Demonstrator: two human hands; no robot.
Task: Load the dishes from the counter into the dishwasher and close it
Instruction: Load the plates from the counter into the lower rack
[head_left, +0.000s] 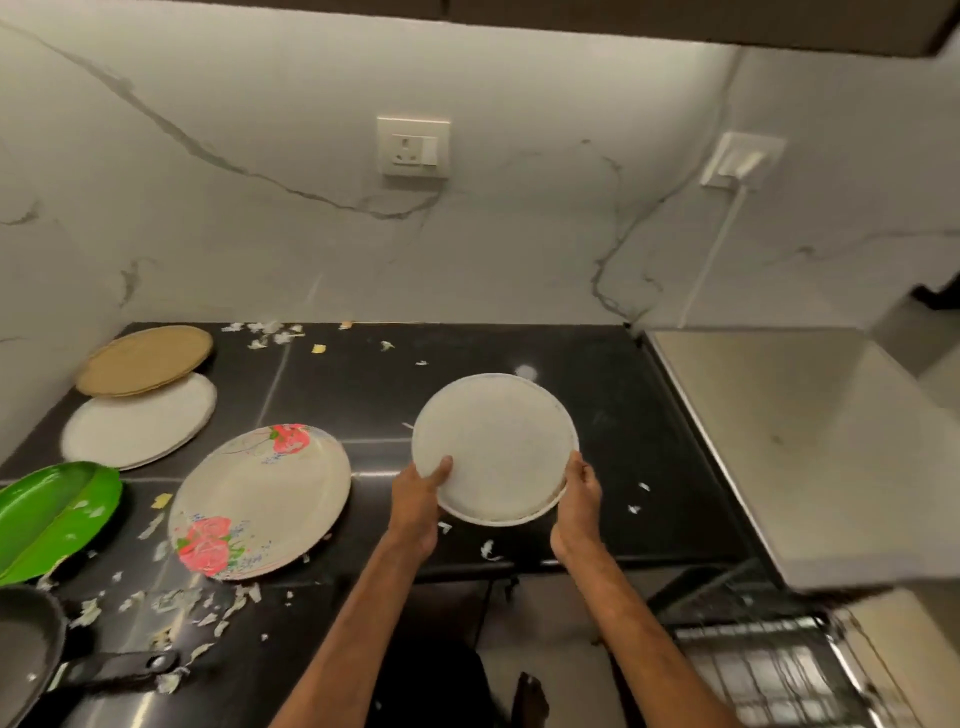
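Held plate (496, 447): white, round, no long axis; face tilted toward the camera, far rim raised; held over the centre-right of the counter (623, 415).
Left hand (418, 501): grips the near-left rim, thumb on the face.
Right hand (576, 501): grips the near-right rim.
Counter: black, strewn with scraps; floral plate (260, 499), pale plate (137, 423), tan plate (143, 358), green plate (47, 514) and pan (26, 654) at left.
Dishwasher rack (769, 670): lower right.
Wall: marble-patterned, with a socket (414, 146).

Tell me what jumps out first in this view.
A white plate, gripped by the left hand and right hand, sits centre frame over the black counter. Left of it lie a rose-patterned plate and a green plate among scattered scraps; a wire rack shows at bottom right.
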